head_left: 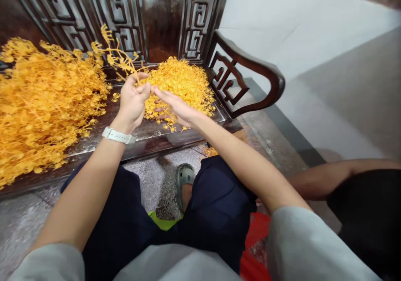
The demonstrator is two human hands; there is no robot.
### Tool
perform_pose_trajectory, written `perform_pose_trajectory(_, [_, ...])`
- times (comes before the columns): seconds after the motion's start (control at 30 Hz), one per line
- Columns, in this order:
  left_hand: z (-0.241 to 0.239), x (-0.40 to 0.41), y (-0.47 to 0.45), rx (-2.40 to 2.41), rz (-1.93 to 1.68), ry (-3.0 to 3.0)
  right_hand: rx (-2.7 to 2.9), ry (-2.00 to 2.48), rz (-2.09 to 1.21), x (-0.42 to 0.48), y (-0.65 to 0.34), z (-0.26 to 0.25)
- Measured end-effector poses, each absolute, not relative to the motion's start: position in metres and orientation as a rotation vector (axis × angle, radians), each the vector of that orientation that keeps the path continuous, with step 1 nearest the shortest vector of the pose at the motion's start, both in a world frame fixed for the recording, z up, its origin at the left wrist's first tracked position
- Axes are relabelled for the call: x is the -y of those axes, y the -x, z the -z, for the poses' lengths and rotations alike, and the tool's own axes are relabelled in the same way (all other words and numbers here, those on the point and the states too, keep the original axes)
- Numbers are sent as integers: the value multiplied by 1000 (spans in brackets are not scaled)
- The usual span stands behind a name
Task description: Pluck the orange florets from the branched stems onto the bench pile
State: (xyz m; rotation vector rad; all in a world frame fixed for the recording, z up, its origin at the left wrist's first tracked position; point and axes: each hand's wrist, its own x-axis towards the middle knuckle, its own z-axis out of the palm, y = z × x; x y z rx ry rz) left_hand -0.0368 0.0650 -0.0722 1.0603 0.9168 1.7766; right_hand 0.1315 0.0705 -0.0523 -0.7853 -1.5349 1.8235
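My left hand (133,99), with a pale watch band on the wrist, is closed around a branching yellow-orange artificial flower stem (123,62). The stem's sprigs stick up and to the left above the fingers. My right hand (175,105) reaches in from the right, its fingertips close to the left thumb and fingers. Its fingers are stretched out and somewhat apart; whether they touch the stem is hard to make out. Below and behind the right hand lies a heap of small loose yellow florets (184,80). To the left is a large pile of yellow flower stems (46,105).
The flowers lie on a dark carved wooden bench (175,138) with a curved armrest (275,80) at its right end. Fallen yellow bits (209,151) are on the floor. Another person's arm (326,178) is close at the right. Something red (257,247) lies beside my leg.
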Motion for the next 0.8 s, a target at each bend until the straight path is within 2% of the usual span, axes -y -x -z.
perform_pose_trajectory(0.1, [70, -65, 37, -869, -1763, -996, 1536, 732, -1829, -75, -122, 58])
perform_pose_trajectory(0.3, [64, -63, 31, -884, -1730, -983, 1525, 905, -1250, -104, -116, 72])
perform_pose_trajectory(0.47, [70, -55, 12, -1019, -1700, -1014, 1661, 981, -986, -115, -122, 74])
perform_pose_trajectory(0.6, [76, -56, 9, -1107, -1746, -972, 1644, 996, -1081, -107, -120, 72])
perform_pose_trajectory(0.8, [63, -50, 10, -986, -1643, -773, 1493, 949, -1163, -100, -119, 69])
